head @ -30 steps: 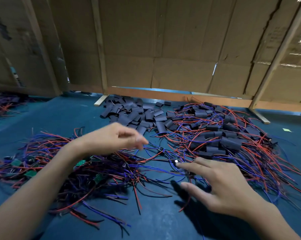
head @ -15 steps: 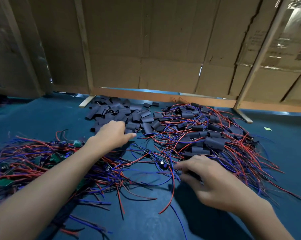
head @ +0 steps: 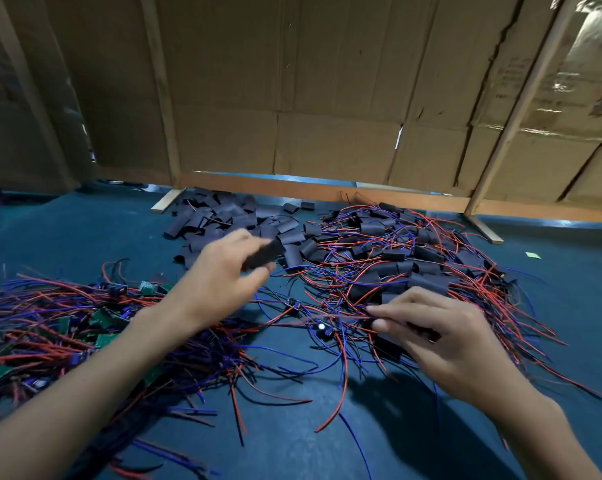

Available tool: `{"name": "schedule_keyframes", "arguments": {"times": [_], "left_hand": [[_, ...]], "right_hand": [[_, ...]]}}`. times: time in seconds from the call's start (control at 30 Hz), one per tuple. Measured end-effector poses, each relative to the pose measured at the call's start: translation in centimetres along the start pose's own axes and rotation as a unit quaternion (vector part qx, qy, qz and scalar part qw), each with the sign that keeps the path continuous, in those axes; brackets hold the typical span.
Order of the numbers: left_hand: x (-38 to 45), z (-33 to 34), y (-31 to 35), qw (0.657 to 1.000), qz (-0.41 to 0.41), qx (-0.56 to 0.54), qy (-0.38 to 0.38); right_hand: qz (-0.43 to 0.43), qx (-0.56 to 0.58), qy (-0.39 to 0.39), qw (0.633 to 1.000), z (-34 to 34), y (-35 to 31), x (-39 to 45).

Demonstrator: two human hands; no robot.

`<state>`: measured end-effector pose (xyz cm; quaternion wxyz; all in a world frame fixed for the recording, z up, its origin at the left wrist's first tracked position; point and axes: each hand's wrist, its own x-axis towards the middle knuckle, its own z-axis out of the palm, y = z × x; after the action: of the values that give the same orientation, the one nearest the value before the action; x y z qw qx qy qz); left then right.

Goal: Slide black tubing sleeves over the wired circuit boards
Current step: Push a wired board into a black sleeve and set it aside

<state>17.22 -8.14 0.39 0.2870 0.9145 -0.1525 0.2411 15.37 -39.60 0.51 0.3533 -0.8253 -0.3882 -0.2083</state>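
- A single black tubing sleeve [head: 264, 257] is pinched in the left hand [head: 219, 275], held up above the blue table [head: 327, 445]; the sleeve is blurred.
- A bundle of red and blue wires [head: 334, 315] is clamped between thumb and fingers of the right hand [head: 441, 337], low over the table; whether a board is hidden under that hand cannot be told.
- A small component with a pale round top [head: 322, 326] is seen among the wires just left of the right fingertips.
- A loose pile of black sleeves [head: 223, 220] is spread behind the left hand, near the far edge.
- A heap of sleeved boards with wires [head: 403, 265] is piled behind the right hand.
- Bare green circuit boards with wires [head: 67, 327] are heaped at the left, under the left forearm.
- A cardboard partition [head: 310, 98] on wooden battens is stood along the back.
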Motion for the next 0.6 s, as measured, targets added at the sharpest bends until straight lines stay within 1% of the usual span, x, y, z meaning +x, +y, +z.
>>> {"name": "schedule_keyframes", "arguments": {"times": [0.07,0.1,0.23,0.3,0.4,0.47,0.6], "left_hand": [[-2.4,-0.2,1.0,0.997,0.074,-0.022,-0.003],[-3.2,-0.2,1.3,0.996,0.083,-0.027,-0.019],[-4.7,0.2,2.1,0.993,0.02,-0.051,-0.105],[-4.9,0.5,2.2,0.99,0.007,-0.053,-0.13],[-5.1,0.8,2.2,0.988,0.019,-0.036,-0.148],[-5.2,0.7,2.3,0.989,0.028,-0.029,-0.146],[-5.3,0.5,2.3,0.989,0.055,0.006,-0.139]], "right_hand": [[-0.005,-0.015,0.034,0.999,0.2,0.0,0.2],[-0.006,-0.018,0.051,0.999,0.4,0.0,0.2],[0.039,0.028,0.123,0.991,1.1,-0.8,0.0],[0.061,0.06,0.139,0.987,1.3,-1.1,0.0],[0.067,0.099,0.144,0.982,1.4,-1.4,0.0],[0.073,0.118,0.152,0.979,1.4,-1.5,0.1],[0.079,0.146,0.193,0.967,1.6,-1.7,0.1]]}}
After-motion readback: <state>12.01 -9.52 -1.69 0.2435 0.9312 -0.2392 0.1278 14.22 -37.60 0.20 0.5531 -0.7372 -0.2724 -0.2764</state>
